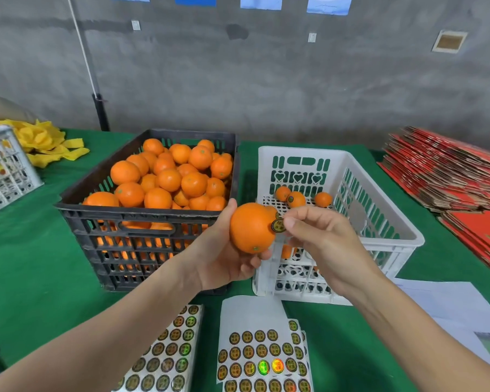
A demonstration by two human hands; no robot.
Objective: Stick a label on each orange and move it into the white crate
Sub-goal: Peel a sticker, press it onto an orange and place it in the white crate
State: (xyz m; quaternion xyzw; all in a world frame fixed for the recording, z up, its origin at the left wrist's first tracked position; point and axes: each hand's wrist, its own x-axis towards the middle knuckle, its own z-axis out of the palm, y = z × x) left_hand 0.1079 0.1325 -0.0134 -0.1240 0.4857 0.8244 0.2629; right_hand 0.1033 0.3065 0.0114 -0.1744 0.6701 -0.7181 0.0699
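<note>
My left hand (224,258) grips an orange (251,227) in the air in front of the two crates. My right hand (320,239) pinches a round dark label (277,225) against the orange's right side. The black crate (145,222) on the left is heaped with several oranges (167,176). In the white crate (379,219) on the right lie a few oranges (296,199), one with a label showing. Sheets of round labels (255,355) lie on the green table near me.
A second label sheet (167,355) lies to the left of the first. Stacked red cartons (450,176) fill the right side. Yellow foam nets (46,142) and a white basket (3,168) sit far left. White papers (461,312) lie at the right.
</note>
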